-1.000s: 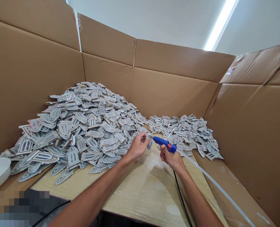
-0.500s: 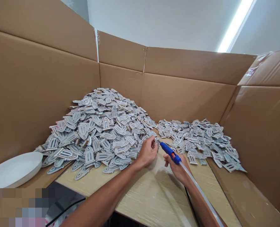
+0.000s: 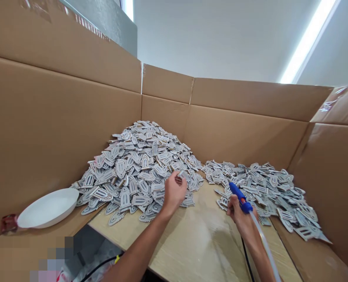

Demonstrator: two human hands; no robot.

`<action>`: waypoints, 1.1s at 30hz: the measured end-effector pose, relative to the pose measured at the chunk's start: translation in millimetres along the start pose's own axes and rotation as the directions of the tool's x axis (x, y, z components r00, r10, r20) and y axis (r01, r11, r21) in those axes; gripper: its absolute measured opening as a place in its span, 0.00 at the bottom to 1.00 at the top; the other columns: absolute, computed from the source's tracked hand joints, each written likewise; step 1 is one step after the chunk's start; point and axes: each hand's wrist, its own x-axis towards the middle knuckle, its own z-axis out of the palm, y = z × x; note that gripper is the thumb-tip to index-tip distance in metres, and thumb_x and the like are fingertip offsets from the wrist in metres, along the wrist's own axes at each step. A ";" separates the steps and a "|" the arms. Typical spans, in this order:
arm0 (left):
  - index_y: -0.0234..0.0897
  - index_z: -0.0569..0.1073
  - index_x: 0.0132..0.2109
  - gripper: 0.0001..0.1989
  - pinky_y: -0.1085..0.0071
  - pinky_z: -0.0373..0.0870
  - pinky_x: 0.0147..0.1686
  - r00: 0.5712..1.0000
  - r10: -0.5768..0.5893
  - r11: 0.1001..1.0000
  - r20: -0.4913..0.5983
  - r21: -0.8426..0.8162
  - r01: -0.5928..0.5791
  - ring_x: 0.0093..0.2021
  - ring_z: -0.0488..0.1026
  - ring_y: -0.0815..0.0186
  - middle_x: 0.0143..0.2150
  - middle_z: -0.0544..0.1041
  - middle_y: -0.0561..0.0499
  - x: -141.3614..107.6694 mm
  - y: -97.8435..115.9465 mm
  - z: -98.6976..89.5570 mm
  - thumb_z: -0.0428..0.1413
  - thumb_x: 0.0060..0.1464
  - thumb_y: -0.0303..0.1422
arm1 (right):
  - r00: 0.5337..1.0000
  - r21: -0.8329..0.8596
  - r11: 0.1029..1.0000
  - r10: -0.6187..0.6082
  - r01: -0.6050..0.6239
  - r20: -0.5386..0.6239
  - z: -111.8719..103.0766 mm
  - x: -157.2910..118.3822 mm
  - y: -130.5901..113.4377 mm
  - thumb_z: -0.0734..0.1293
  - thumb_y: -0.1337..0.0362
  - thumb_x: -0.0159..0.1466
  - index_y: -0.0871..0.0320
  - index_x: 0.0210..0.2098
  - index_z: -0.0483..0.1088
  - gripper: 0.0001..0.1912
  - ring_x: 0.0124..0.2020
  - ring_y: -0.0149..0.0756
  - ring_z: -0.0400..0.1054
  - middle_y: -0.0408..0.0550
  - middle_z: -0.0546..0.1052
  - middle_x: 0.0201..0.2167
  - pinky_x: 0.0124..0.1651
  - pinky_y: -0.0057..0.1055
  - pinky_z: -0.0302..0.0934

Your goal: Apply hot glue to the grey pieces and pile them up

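Glue gun gripped in my right hand, probably angled off to keep clear of the grey piece my curled left hand pinches, in front of the big pile.

Dish left of 1 pile, another pile right.

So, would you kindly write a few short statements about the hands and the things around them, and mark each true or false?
1. The right hand holds a blue glue gun. True.
2. The left hand holds a grey piece. True.
3. The blue glue gun touches that grey piece. False: they are well apart.
4. A white dish lies left of the larger pile. True.
5. The larger pile is on the right. False: it is on the left; the smaller pile is on the right.
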 end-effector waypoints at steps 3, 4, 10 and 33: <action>0.38 0.68 0.36 0.11 0.70 0.73 0.31 0.988 -0.117 0.986 -0.102 -0.133 0.103 0.28 0.77 0.64 0.30 0.77 0.52 -8.6 -2.4 -32.8 0.62 0.49 0.35 | 1.000 -0.062 0.998 0.009 -0.008 0.021 4.1 5.4 11.1 0.62 0.32 0.58 0.55 0.20 0.72 0.33 0.16 0.37 0.66 0.49 0.73 0.13 0.20 0.32 0.57; 0.38 0.67 0.37 0.13 0.68 0.74 0.31 0.977 -0.171 0.975 -0.128 -0.168 0.148 0.27 0.78 0.63 0.30 0.77 0.52 -12.8 -2.6 -43.2 0.63 0.48 0.34 | 0.999 -0.067 0.997 0.026 -0.024 0.032 5.0 7.5 14.4 0.62 0.32 0.57 0.55 0.19 0.72 0.32 0.15 0.37 0.65 0.50 0.73 0.13 0.19 0.32 0.57; 0.39 0.63 0.43 0.19 0.67 0.78 0.32 0.889 -0.395 0.898 -0.229 -0.300 0.322 0.28 0.81 0.62 0.30 0.80 0.50 -27.5 8.5 -76.7 0.64 0.49 0.25 | 0.997 -0.045 0.999 0.004 0.000 0.083 6.4 9.3 18.7 0.63 0.35 0.59 0.54 0.18 0.71 0.30 0.14 0.37 0.64 0.49 0.72 0.12 0.17 0.33 0.55; 0.27 0.68 0.56 0.22 0.71 0.69 0.17 0.925 -0.292 0.933 -0.244 0.139 0.331 0.20 0.77 0.63 0.35 0.83 0.42 -16.5 8.1 -82.1 0.56 0.57 0.32 | 0.995 -0.395 0.916 -0.090 0.065 -0.044 -7.7 6.2 3.6 0.57 0.37 0.64 0.55 0.22 0.70 0.31 0.24 0.40 0.68 0.51 0.75 0.20 0.29 0.32 0.56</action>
